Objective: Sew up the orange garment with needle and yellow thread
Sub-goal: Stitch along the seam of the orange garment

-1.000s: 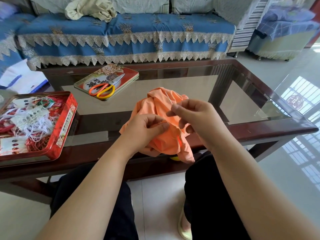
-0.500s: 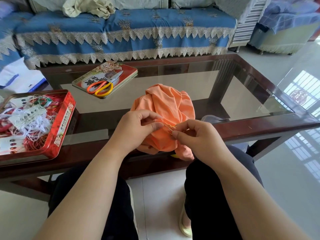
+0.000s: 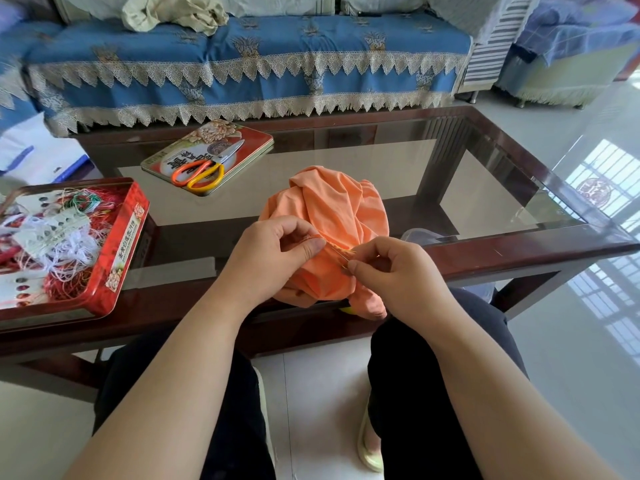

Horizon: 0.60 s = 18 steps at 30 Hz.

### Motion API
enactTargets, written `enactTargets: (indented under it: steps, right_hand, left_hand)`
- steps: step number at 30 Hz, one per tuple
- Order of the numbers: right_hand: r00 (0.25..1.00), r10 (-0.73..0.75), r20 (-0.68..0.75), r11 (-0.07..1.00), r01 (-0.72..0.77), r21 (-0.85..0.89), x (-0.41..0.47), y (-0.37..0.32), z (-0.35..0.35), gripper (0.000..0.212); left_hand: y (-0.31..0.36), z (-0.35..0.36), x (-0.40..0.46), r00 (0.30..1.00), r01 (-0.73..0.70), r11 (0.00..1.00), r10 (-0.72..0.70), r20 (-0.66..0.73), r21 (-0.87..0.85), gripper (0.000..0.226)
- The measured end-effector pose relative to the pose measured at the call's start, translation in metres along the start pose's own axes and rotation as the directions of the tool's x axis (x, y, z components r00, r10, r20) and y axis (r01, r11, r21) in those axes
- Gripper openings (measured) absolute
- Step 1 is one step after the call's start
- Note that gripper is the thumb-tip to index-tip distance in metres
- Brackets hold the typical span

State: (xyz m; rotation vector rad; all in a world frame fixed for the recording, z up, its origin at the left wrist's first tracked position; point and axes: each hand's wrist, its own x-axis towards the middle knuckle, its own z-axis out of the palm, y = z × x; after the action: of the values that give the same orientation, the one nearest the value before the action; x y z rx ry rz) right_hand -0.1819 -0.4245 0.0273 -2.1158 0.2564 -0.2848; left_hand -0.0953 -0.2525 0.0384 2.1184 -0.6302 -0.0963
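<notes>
The orange garment is bunched up at the near edge of the glass table. My left hand pinches a fold of it between thumb and fingers. My right hand pinches the needle, whose thin shaft lies across the fold between the two hands. A short bit of yellow thread shows beside the needle; the rest of it is hidden.
An open red tin of tangled threads sits at the table's left edge. Its lid lies further back with orange-and-yellow scissors on it. A blue-covered sofa stands behind the table. My knees are under the near edge.
My right hand came down from above the garment to the fold and now holds the needle against the cloth. My left hand kept its grip on the fold.
</notes>
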Motion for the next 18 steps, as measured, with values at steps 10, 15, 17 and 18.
enactTargets:
  steps: [10,15,17,18]
  right_hand:
    - [1.000,0.023,0.020,1.000,-0.023,0.007,0.001,0.000,0.000,0.005]
    - [0.993,0.067,-0.101,0.998,-0.065,0.022,0.000,0.000,0.008,0.009]
    - [0.986,0.079,-0.145,0.997,-0.076,0.023,-0.002,-0.002,0.014,0.012]
    - [0.983,0.080,-0.162,0.997,-0.082,-0.003,-0.003,-0.003,0.017,0.012]
  left_hand:
    - [0.000,0.002,-0.001,1.000,-0.013,1.000,0.013,-0.010,-0.005,0.010]
    - [0.002,0.007,-0.004,0.999,-0.035,0.999,0.034,-0.020,-0.031,0.014]
    - [0.005,0.008,-0.005,0.999,-0.045,0.998,0.044,-0.027,-0.043,0.013]
    - [0.007,0.009,-0.005,0.999,-0.049,0.997,0.047,-0.020,-0.065,0.011]
